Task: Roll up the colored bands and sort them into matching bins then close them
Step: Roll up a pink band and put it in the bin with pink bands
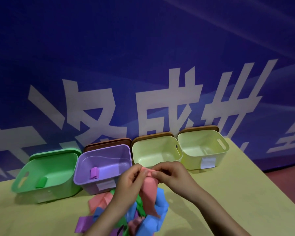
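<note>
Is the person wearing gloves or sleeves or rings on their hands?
No. The left hand and right hand are bare: no gloves, rings or watch show. Both forearms are bare as far as the picture shows, with no sleeves in view.

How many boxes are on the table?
4: green bin far left, purple bin next, then two pale yellow bins to the right.

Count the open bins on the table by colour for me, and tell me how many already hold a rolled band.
Green bin: 1, holding a rolled green band
Purple bin: 1, holding a rolled purple band
Pale yellow bins: 2, no band visible inside
Total: 4 bins, 2 with a roll
</note>
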Tool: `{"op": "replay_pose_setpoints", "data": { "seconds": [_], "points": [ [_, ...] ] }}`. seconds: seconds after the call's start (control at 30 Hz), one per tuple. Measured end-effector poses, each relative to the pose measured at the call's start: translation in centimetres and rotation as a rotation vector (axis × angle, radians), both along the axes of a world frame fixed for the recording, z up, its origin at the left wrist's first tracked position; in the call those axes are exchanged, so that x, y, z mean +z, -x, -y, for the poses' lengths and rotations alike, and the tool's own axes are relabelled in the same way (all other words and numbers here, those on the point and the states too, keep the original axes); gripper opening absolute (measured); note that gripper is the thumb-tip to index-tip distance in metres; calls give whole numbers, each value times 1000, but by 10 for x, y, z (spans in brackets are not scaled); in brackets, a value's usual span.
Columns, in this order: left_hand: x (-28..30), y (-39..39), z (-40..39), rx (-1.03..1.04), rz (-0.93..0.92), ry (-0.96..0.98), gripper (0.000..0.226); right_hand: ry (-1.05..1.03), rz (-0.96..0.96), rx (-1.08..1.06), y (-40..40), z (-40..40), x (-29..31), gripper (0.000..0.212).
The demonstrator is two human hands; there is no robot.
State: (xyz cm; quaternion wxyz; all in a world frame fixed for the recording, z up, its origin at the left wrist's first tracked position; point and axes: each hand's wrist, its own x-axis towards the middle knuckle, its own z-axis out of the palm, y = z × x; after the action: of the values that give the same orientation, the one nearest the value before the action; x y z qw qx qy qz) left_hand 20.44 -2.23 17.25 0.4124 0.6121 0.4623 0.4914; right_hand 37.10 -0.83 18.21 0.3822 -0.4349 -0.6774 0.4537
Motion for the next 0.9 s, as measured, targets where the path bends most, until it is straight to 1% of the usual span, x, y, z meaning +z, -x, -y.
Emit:
{"op": "replay_pose_setpoints", "data": {
  "seconds": [0.07,0.13,0.23,0.3,0.33,0.4,0.43,0.47,0.57,0.63,0.77,0.87,0.9],
  "points": [
    [-3,0,1,4,21,-3,53,2,10,20,0,0,1,14],
    [-5,-2,4,33,102,37,47,5,-10,10,0,1,2,10],
    [-6,-7,5,35,252,201,29,16,-120,-51,3,4,4,6],
    [-8,-10,7,33,319,335,32,22,-190,-104,4,5,4,5],
    [-9,-12,8,40,334,373,34,12,-202,-132,3,5,5,5],
    [-9,-17,9,65,310,365,24,-22,-195,-171,2,6,4,5],
    [-9,-18,9,86,301,364,19,-52,-171,-185,0,7,3,6],
    [-9,-20,9,106,300,365,20,-107,-122,-198,-1,7,1,9],
    [-4,-26,9,147,310,365,26,-373,75,-210,-6,6,-4,15],
    [-1,-28,8,201,321,370,27,-507,158,-196,-8,3,-5,18],
    [4,-25,7,243,355,369,30,-646,222,-175,-4,-3,-6,21],
    [2,-20,6,220,414,385,18,-716,281,-120,-2,-6,-7,22],
    [1,-18,6,197,422,391,21,-723,296,-92,-3,-7,-6,23]
  ]
}}
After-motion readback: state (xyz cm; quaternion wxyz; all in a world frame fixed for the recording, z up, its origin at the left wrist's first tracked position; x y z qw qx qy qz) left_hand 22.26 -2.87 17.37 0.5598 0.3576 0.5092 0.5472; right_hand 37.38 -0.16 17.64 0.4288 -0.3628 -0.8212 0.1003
